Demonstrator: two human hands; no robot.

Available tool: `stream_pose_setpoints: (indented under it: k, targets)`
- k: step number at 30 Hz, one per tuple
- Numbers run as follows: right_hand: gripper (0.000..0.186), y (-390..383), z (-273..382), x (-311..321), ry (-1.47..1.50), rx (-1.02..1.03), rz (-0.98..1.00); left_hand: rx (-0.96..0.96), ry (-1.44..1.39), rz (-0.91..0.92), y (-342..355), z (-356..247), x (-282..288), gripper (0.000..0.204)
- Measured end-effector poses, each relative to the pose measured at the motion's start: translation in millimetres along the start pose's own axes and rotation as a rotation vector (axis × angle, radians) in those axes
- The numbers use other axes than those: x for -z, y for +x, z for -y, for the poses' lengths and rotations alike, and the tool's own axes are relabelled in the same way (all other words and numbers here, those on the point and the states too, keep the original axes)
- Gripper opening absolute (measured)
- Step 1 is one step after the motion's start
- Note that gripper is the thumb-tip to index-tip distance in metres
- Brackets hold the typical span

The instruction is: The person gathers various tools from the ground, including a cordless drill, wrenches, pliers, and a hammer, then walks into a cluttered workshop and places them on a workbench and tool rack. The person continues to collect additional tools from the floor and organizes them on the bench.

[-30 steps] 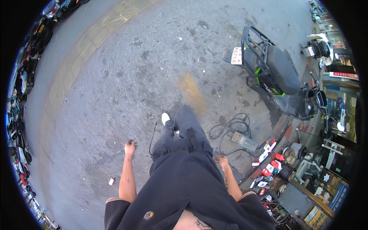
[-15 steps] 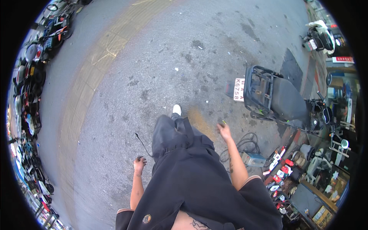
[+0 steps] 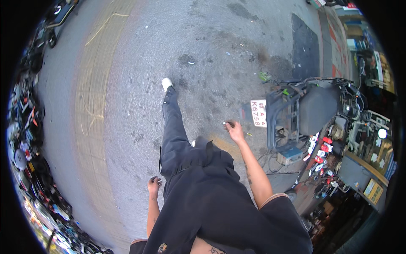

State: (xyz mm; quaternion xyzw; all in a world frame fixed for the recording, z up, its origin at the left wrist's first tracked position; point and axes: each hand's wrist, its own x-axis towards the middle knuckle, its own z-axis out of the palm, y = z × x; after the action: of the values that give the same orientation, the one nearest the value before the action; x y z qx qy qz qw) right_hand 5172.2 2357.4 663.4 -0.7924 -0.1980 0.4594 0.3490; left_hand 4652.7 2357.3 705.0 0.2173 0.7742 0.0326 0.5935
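My right hand (image 3: 234,131) reaches forward at hip height, right of my legs. Its fingers are curled together, with something small and dark showing at the tips and a pale spot at its end; I cannot make out what it is. A small yellow-green thing (image 3: 249,134) shows just right of that hand; whether it lies on the ground is unclear. Beside my left hip hangs my left hand (image 3: 154,186), fingers bent, with a small dark shape at the fingertips that I cannot name. Ahead and right of my right hand stands a parked motorbike (image 3: 315,108) with a black rear rack (image 3: 282,120).
Grey stained asphalt (image 3: 203,38) stretches ahead, with a yellowish paved strip (image 3: 95,67) on the left. Motorbikes (image 3: 31,148) line the far left. At right are a blue-grey box (image 3: 289,156) near cables, red and white items (image 3: 323,152), and a dark ground plate (image 3: 305,46).
My left leg has stepped forward, and the view has turned. My right hand has moved up and left; the motorbike appears lower. My left hand stays by my hip.
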Motion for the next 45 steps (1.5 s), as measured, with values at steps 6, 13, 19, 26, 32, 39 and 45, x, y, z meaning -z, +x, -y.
stream_pose_setpoints:
  k: [6, 13, 19, 26, 32, 39, 45]
  targets:
    - [0.023, 194, 16, -52, -0.211, -0.202, -0.186, -0.079, 0.033, -0.082, 127, -233, 24, 0.031]
    - [0.03, 466, -42, -152, -0.365, -0.37, -0.114, 0.283, 0.143, -0.029, 177, -275, 52, 0.029]
    - [0.024, 657, -120, -254, -0.664, -0.192, -0.01, 0.627, 0.829, -0.047, 160, -257, 47, 0.037]
    - [0.026, 774, -171, -318, -0.775, -0.148, -0.137, 0.929, 0.578, -0.255, 200, -285, -47, 0.041]
    - [0.021, 783, -198, -324, -0.881, 0.006, -0.019, 0.93, 0.574, -0.272, 236, -312, -79, 0.044]
    - [0.029, 728, -148, -318, -0.534, -0.025, -0.206, 0.795, 0.616, -0.282, 224, -363, -64, 0.048]
    - [0.025, 592, 10, -275, 0.022, -0.264, -0.228, 0.387, 0.506, -0.247, 213, -474, -80, 0.052]
